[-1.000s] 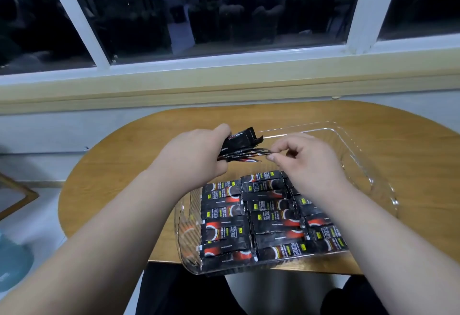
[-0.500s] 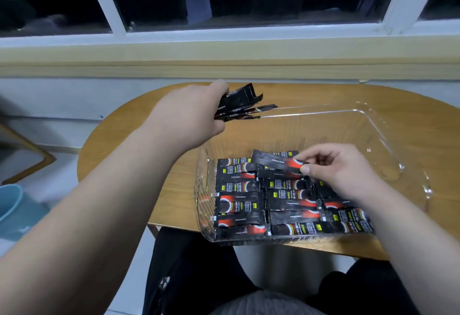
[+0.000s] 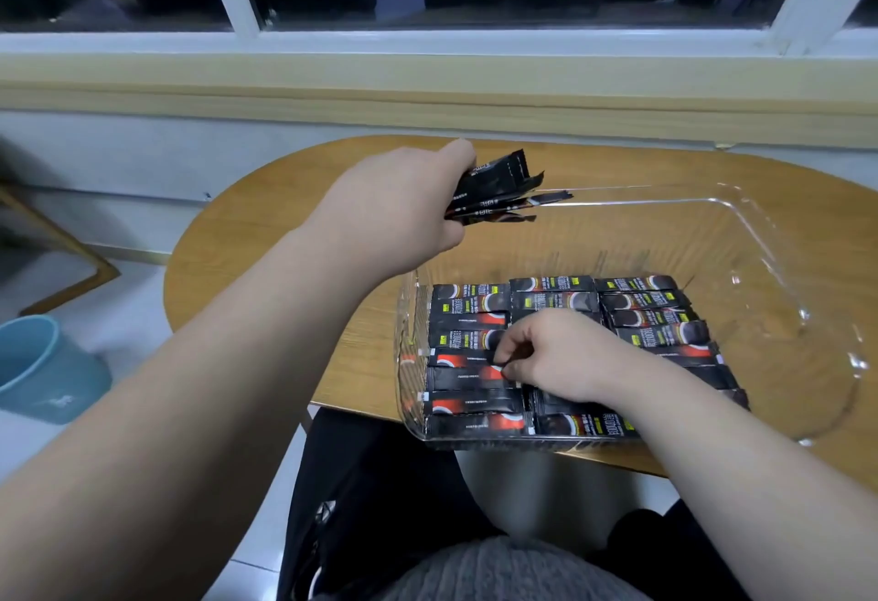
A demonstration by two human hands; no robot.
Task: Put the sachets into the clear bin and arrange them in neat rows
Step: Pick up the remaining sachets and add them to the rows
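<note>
A clear plastic bin stands on the wooden table, its near half filled with black-and-red sachets lying in three rows. My left hand hovers above the bin's far left corner and grips a bunch of sachets fanned out to the right. My right hand is down inside the bin over the left and middle rows, its thumb and fingers pinching one sachet that lies among the rows.
The oval wooden table sits below a window sill. A blue bucket stands on the floor at the left. The bin's far half and right side hold no sachets. My lap is under the table's near edge.
My right hand drew a sachet from the left hand's bunch, carried it down into the bin and moved it nearer and left onto the rows. The left hand kept holding its bunch.
</note>
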